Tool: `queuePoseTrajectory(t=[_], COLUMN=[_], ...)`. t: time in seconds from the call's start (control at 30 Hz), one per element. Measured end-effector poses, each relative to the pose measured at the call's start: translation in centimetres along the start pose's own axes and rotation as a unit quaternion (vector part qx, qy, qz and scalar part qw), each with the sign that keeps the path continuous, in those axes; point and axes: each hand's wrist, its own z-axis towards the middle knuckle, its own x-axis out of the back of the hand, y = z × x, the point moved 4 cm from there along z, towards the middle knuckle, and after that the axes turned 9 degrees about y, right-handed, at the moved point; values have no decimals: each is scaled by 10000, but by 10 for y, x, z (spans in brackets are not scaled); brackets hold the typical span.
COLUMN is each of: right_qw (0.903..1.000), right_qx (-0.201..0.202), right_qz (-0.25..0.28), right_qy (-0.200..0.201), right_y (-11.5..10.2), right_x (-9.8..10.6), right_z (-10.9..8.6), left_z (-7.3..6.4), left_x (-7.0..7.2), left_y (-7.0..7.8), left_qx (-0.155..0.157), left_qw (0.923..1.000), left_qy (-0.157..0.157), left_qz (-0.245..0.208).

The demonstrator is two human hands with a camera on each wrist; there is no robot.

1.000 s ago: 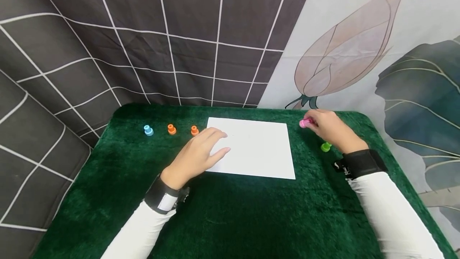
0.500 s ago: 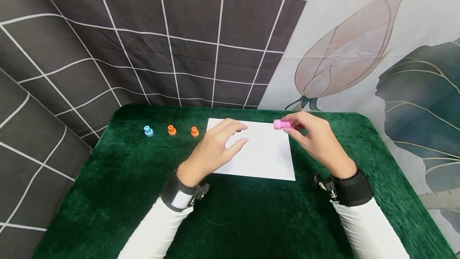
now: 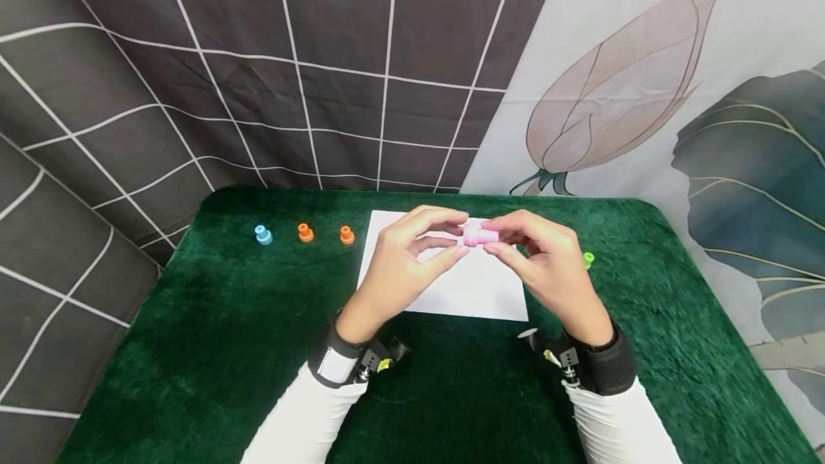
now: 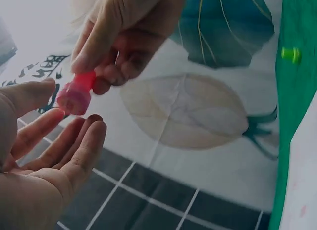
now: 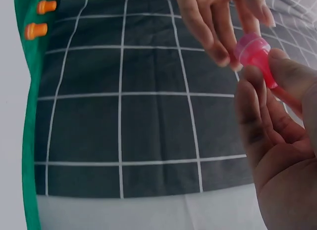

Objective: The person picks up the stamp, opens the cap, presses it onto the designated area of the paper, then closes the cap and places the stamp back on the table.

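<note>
My right hand pinches a small pink stamp between thumb and fingers, above the white paper. The stamp lies sideways, its wide end towards my left hand. That hand's thumb and fingers are spread close to the wide end. In the left wrist view, the pink stamp sticks out from the right hand, and a gap shows beside the left fingertips. Whether any of them touches it is hard to tell. The right wrist view shows the stamp's narrow end between right thumb and fingers.
A blue stamp and two orange stamps, one beside the other, stand left of the paper. A green stamp is partly behind my right hand. Green cloth covers the table; a grid-patterned curtain hangs behind.
The right hand has brought the pink stamp leftward from the table's right side to above the paper. The left hand has moved right to meet it, fingers still apart.
</note>
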Motion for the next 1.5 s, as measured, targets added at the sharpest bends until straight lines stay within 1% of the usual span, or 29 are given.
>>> queuePoseTrajectory(t=[0.07,0.17,0.27,0.4,0.53,0.63,0.73,0.9,1.0,1.2,1.33,1.43,1.5], right_qw=[9999,9998,9999,10000,10000,9998,9996,9989,9979,9942,9877,9789,9728], right_qx=[-34,-94,-87,-58,47,142,131,-6,-33,157,135,-75,-184], right_qz=[109,180,111,66,-5,-142,-255,-475,-635,-1060,-1516,-1880,-2016], right_qy=[26,32,14,-27,-21,-2,7,-51,-80,-90,-349,-793,-1123], right_y=[0,0,1,-1,-3,-4,-3,0,3,12,27,45,57], right_x=[-3,-7,-10,-11,-12,-11,-9,-5,-3,-1,-3,-10,-16], right_z=[-3,-8,-9,-9,-8,-8,-8,-8,-7,-7,-8,-8,-7], left_z=[-3,-7,-9,-11,-11,-11,-11,-9,-6,-4,-2,-1,0], left_x=[-2,-3,-2,0,3,5,11,27,32,38,43,45,47], left_y=[0,-2,-3,-4,-4,-4,-5,-3,-2,2,5,6,6], left_qx=[186,397,596,767,779,774,785,779,768,647,586,516,480], left_qw=[9994,9983,9965,9942,9939,9944,9945,9929,9925,9924,9922,9925,9925], left_qy=[55,214,392,485,512,520,643,898,945,992,1018,1025,1028], left_qz=[-273,-362,-436,-577,-592,-494,-272,76,102,323,423,429,455])
